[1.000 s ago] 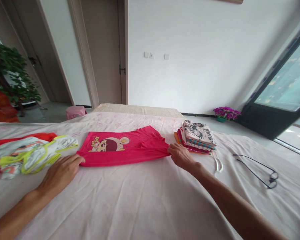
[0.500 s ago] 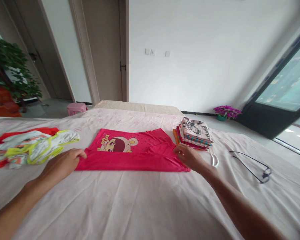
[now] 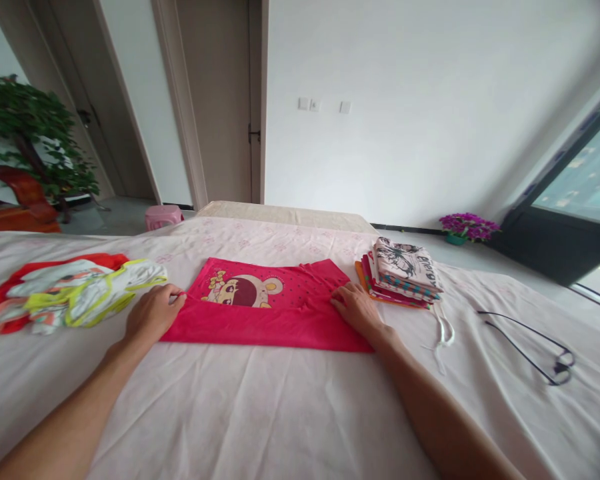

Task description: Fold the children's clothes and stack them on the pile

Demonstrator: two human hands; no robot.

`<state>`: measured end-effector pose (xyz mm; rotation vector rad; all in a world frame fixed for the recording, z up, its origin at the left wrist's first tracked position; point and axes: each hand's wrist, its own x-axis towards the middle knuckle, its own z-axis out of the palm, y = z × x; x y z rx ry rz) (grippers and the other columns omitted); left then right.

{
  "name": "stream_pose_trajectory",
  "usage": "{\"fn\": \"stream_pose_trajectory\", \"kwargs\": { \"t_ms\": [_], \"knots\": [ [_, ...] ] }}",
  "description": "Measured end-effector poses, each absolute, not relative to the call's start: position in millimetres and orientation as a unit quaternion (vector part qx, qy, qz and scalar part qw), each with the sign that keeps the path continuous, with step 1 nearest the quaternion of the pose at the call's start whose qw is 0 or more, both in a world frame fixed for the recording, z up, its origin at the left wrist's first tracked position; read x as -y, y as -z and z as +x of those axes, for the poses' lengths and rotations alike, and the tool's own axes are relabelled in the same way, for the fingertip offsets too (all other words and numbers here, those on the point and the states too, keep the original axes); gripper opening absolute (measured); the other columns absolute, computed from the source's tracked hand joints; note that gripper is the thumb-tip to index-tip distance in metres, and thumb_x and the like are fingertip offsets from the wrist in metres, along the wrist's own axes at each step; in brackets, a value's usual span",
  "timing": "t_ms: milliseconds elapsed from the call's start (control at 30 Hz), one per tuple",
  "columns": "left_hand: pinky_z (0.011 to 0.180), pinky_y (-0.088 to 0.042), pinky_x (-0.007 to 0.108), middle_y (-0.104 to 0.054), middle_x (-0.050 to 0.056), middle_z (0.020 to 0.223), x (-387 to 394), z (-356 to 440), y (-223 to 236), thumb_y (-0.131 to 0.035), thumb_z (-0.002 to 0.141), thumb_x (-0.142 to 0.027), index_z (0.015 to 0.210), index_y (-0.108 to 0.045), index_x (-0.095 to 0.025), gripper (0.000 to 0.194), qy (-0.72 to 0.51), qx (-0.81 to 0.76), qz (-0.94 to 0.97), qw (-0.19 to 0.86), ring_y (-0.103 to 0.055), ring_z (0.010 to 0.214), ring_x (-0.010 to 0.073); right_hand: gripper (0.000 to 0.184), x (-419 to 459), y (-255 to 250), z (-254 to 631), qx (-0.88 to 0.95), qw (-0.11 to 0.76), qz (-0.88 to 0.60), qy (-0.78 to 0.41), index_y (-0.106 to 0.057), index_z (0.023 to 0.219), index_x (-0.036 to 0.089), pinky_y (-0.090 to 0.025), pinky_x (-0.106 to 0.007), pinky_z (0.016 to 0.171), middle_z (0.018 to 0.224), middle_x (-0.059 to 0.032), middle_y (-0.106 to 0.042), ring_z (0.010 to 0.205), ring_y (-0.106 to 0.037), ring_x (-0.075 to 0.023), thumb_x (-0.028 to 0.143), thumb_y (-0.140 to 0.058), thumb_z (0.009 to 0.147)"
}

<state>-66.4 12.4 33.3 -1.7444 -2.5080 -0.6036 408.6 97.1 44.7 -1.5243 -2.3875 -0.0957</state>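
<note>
On wrinkled cloth (image 3: 260, 413), the left hand (image 3: 156, 311) pinches smooth pink fabric (image 3: 270, 327).

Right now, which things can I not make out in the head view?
All in head view:
- Pink garment: lower print, hidden under folded layer.
- Folded stack: lower garments' fronts, covered by the top one.
- Wooden chair: cut off by left edge.
- Wall plates: markings too small.

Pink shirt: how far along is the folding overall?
The folded stack looks done. In hand is the pink shirt, its near side folded partly over the print, left hand pinching its edge, right hand on top. The crumpled clothes seem left to fold.
</note>
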Motion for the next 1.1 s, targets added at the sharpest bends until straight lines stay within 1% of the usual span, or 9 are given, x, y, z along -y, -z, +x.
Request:
{"fn": "stream_pose_trajectory", "kwargs": {
  "t_ms": [167, 333, 433, 533, 600, 700, 867, 1000, 1100],
  "knots": [
    [0.078, -0.045, 0.037, -0.07, 0.012, 0.104, -12.9, -57.1, -35.8, -0.036, 0.092, -0.042, 0.099, -0.064, -0.02, 0.037, 0.18, 0.785, -0.581, 0.115, -0.064, 0.096, 0.0278, 0.017, -95.9, -44.4, 408.4, 0.815, 0.17, -0.552, 0.049, -0.063, 0.091, 0.02, -0.041, -0.028, 0.086, 0.103, -0.0071, -0.063, 0.097, -0.057, -0.0195, 0.03, -0.049, 0.096],
    [0.073, -0.043, 0.038, -0.069, 0.014, 0.102, -11.1, -55.3, -26.5, -0.037, 0.092, -0.039, 0.099, -0.065, -0.018, 0.036, 0.112, 0.792, -0.587, 0.121, -0.064, 0.09, 0.0279, 0.024, -94.0, -43.3, 406.1, 0.781, 0.159, -0.601, 0.067, -0.062, 0.099, 0.02, -0.04, -0.029, 0.083, 0.102, -0.0082, -0.066, 0.096, -0.058, -0.0196, 0.03, -0.04, 0.099],
    [0.08, -0.043, 0.041, -0.068, 0.014, 0.108, -7.7, -51.0, -26.8, -0.037, 0.093, -0.036, 0.111, -0.063, -0.018, 0.036, 0.109, 0.78, -0.592, 0.169, -0.062, 0.097, 0.0296, 0.026, -93.7, -43.4, 406.9, 0.762, 0.154, -0.623, 0.083, -0.061, 0.108, 0.021, -0.04, -0.032, 0.086, 0.107, -0.0095, -0.065, 0.102, -0.057, -0.0224, 0.038, -0.045, 0.098],
    [0.09, -0.042, 0.044, -0.065, 0.013, 0.117, -4.7, -42.6, -31.0, -0.039, 0.093, -0.031, 0.118, -0.06, -0.018, 0.035, 0.151, 0.733, -0.627, 0.217, -0.058, 0.107, 0.0301, 0.027, -92.0, -46.5, 406.9, 0.775, 0.134, -0.611, 0.088, -0.063, 0.102, 0.022, -0.039, -0.034, 0.086, 0.105, -0.0088, -0.065, 0.102, -0.056, -0.0237, 0.046, -0.053, 0.094],
    [0.096, -0.042, 0.041, -0.064, 0.011, 0.118, -4.6, -36.7, -30.8, -0.04, 0.093, -0.029, 0.116, -0.061, -0.019, 0.032, 0.193, 0.693, -0.666, 0.2, -0.058, 0.109, 0.0268, 0.023, -90.9, -49.5, 405.6, 0.784, 0.126, -0.601, 0.089, -0.064, 0.095, 0.022, -0.039, -0.032, 0.084, 0.102, -0.0078, -0.065, 0.1, -0.057, -0.0228, 0.043, -0.054, 0.094],
    [0.099, -0.043, 0.034, -0.064, 0.01, 0.116, -7.9, -31.4, -22.5, -0.04, 0.093, -0.03, 0.114, -0.061, -0.018, 0.031, 0.242, 0.65, -0.707, 0.14, -0.059, 0.108, 0.0221, 0.021, -92.2, -51.3, 404.6, 0.77, 0.14, -0.617, 0.079, -0.062, 0.101, 0.022, -0.04, -0.029, 0.074, 0.105, -0.0068, -0.065, 0.094, -0.061, -0.0198, 0.039, -0.05, 0.097],
    [0.102, -0.044, 0.038, -0.064, 0.012, 0.119, -15.6, -34.5, -3.1, -0.042, 0.093, -0.036, 0.115, -0.061, -0.018, 0.035, 0.219, 0.655, -0.717, 0.098, -0.06, 0.11, 0.0242, 0.023, -100.5, -43.2, 410.6, 0.736, 0.123, -0.663, 0.06, -0.06, 0.106, 0.023, -0.038, -0.028, 0.062, 0.11, -0.0068, -0.064, 0.087, -0.064, -0.0191, 0.04, -0.047, 0.098],
    [0.103, -0.044, 0.04, -0.063, 0.014, 0.124, -17.0, -35.5, -2.0, -0.042, 0.093, -0.035, 0.118, -0.061, -0.016, 0.037, 0.206, 0.661, -0.713, 0.114, -0.059, 0.114, 0.0259, 0.023, -99.5, -42.0, 412.6, 0.738, 0.12, -0.658, 0.091, -0.06, 0.111, 0.024, -0.04, -0.031, 0.066, 0.112, -0.0085, -0.064, 0.089, -0.063, -0.0214, 0.036, -0.047, 0.097],
    [0.105, -0.043, 0.041, -0.061, 0.015, 0.128, -12.1, -24.5, -10.5, -0.041, 0.093, -0.03, 0.12, -0.062, -0.014, 0.037, 0.227, 0.657, -0.706, 0.138, -0.058, 0.118, 0.0265, 0.026, -91.4, -49.2, 405.6, 0.76, 0.15, -0.613, 0.155, -0.061, 0.117, 0.024, -0.041, -0.034, 0.081, 0.116, -0.0122, -0.063, 0.101, -0.059, -0.0245, 0.026, -0.047, 0.096]
  ]
}}
